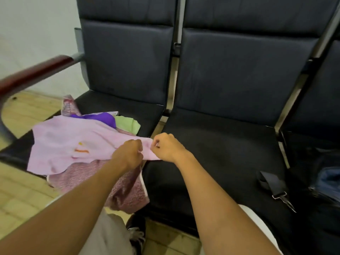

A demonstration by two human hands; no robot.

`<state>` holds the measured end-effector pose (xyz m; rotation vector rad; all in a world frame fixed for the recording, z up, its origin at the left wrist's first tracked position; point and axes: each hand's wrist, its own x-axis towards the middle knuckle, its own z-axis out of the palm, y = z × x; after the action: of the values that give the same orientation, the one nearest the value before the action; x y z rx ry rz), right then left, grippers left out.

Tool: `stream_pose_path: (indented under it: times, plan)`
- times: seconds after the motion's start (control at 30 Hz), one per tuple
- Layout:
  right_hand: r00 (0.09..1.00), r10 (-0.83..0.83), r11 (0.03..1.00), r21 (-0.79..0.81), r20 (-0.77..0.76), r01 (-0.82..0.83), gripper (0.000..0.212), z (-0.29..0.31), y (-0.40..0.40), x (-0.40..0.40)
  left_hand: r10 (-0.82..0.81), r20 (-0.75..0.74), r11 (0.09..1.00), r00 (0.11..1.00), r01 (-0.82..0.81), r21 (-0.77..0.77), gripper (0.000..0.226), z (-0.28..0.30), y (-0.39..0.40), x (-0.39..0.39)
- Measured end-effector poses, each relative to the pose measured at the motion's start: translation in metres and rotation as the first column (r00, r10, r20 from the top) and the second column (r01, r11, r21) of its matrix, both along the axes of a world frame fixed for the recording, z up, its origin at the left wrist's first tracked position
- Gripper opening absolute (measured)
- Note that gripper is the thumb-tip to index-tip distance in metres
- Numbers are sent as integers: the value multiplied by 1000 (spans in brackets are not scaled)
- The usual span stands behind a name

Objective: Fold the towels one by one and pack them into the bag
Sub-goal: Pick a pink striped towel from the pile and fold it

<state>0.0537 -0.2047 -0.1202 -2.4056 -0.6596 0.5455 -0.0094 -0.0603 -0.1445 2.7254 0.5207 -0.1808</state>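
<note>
The pink towel (pixel 73 142) is pinched at its near edge by the left hand (pixel 128 153) and right hand (pixel 165 147), fingers curled, hands just beside each other. Left of the hands, it is spread over the pile (pixel 121 181) on the seat (pixel 128 107). The bag (pixel 327 181) lies well right of the right hand.

Pinks, purple and green on our black bench seats

We see a pale pink towel (pixel 70 144) with small orange and yellow marks, a speckled mauve towel (pixel 127 188), a purple cloth (pixel 103 119), a light green cloth (pixel 127 124), black seat cushions (pixel 217 144) and a reddish-brown armrest (pixel 36 72).
</note>
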Motion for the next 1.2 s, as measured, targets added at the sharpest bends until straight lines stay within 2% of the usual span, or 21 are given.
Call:
stream_pose_path:
  times: [0.1, 0.2, 0.27, 0.33, 0.4, 0.5, 0.57, 0.67, 0.77, 0.87, 1.0, 1.1, 1.2]
  plan:
    - [997, 67, 997, -41, -44, -69, 22, -12, 30, -6, -2, -18, 995, 1000, 4, 103, 35, 2, 13, 0]
    - [994, 104, 985, -145, 34, -98, 43, -28, 57, -15, -43, -119, 966, 992, 72, 250, 59, -3, 23, -3]
    - [996, 68, 989, -137, 58, -60, 56, -36, 72, -22, -44, -108, 963, 993, 71, 260, 68, -7, 30, -2]
    - [995, 86, 986, -147, 46, -79, 61, -44, 82, -25, -23, -81, 976, 996, 40, 215, 72, -10, 38, -1]
    - [994, 96, 981, -172, 55, -85, 61, -48, 84, -24, -15, -78, 988, 997, 27, 153, 69, -10, 40, 0]
    - [992, 56, 989, -141, 116, -39, 39, -51, 86, -21, -37, -53, 974, 998, 48, 220, 39, -4, 37, 2]
    - [988, 29, 990, -140, 150, -8, 31, -50, 86, -19, -42, -33, 975, 999, 48, 219, 28, 2, 33, 5]
    - [984, -49, 995, -76, 169, 62, 27, -45, 84, -20, -1, 19, 997, 1000, 0, 73, 22, 8, 32, 11]
    - [970, -159, 985, 90, 185, 145, 20, -40, 79, -20, 97, 176, 986, 979, -71, -150, 21, 21, 32, 16]
    - [950, -310, 900, 335, 39, 280, 23, -29, 69, -14, 139, 358, 942, 923, -12, -335, 23, 36, 24, 20]
    - [884, -443, 716, 534, -152, 450, 29, -7, 44, -4, 80, 446, 899, 892, 129, -419, 36, 51, 8, 24]
    - [816, -479, 545, 619, -324, 566, 33, 4, 16, 3, -23, 472, 853, 881, 264, -451, 37, 60, -10, 29]
    - [794, -497, 493, 639, -349, 590, 34, 9, -12, 11, -98, 499, 774, 861, 381, -506, 35, 62, -32, 36]
